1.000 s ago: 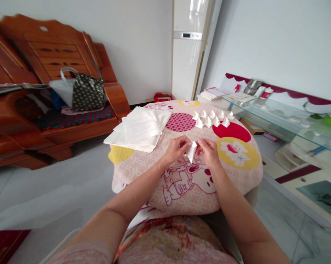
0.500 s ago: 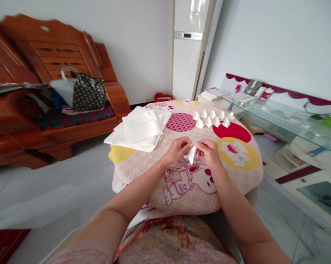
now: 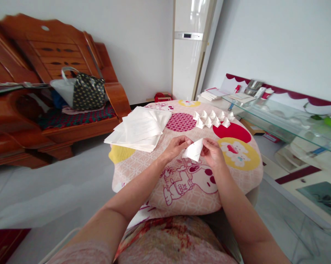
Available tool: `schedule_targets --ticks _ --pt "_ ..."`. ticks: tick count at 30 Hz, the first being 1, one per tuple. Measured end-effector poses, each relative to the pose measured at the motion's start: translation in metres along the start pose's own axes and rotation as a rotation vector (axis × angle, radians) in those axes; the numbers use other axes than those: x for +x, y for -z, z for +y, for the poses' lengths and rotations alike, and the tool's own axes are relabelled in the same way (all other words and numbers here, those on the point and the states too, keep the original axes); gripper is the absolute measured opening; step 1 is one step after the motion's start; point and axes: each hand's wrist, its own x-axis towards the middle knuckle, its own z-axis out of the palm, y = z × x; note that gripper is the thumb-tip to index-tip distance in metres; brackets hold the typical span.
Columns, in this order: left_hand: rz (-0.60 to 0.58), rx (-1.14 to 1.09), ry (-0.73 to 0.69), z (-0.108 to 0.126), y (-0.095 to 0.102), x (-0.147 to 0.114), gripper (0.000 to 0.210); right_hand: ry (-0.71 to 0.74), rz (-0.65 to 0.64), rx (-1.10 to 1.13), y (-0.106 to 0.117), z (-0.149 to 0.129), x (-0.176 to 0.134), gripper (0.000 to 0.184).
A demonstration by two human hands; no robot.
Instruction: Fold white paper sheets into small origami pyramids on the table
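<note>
Between my two hands is a small folded piece of white paper [image 3: 193,150], held just above the patterned tablecloth [image 3: 143,172]. My left hand [image 3: 179,146] pinches its left side, with thumb and fingers closed. The upper right corner is gripped by my right hand [image 3: 211,151], whose fingers are also closed. Beyond the hands, several small pointed folded white paper pieces [image 3: 208,122] stand in two rows. A stack of white sheets [image 3: 142,128], the top ones faintly printed, lies to the left of my hands.
A glass-topped stand [image 3: 292,113] with several items runs along the right wall. At the left is a wooden bench [image 3: 61,44] with a dark patterned bag [image 3: 88,91] on its seat. A tall white air conditioner [image 3: 187,66] stands in the back corner.
The paper in my hands has gone from a narrow pointed shape to a wider, flatter one. My right hand has moved slightly right, away from my left.
</note>
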Motion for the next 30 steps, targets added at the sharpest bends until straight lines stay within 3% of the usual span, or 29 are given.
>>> schedule_targets --ticks 5,11,20,25,30 --pt "-0.073 -0.244 0.186 0.000 -0.006 -0.002 0.062 -0.003 -0.029 0.020 0.000 0.002 0.000 0.040" --pt "-0.122 -0.229 0.159 -0.001 -0.002 0.000 0.049 0.009 -0.002 0.011 0.000 0.005 0.003 0.039" --pt "0.042 -0.481 0.214 -0.003 -0.001 0.002 0.049 -0.083 -0.150 -0.042 -0.003 0.010 0.001 0.035" --pt "0.101 -0.519 0.235 -0.002 0.002 0.001 0.053 -0.096 -0.110 -0.017 -0.001 0.012 0.004 0.035" --pt "0.026 -0.469 0.218 0.003 0.007 -0.001 0.056 -0.094 -0.024 0.029 0.001 0.013 0.006 0.036"
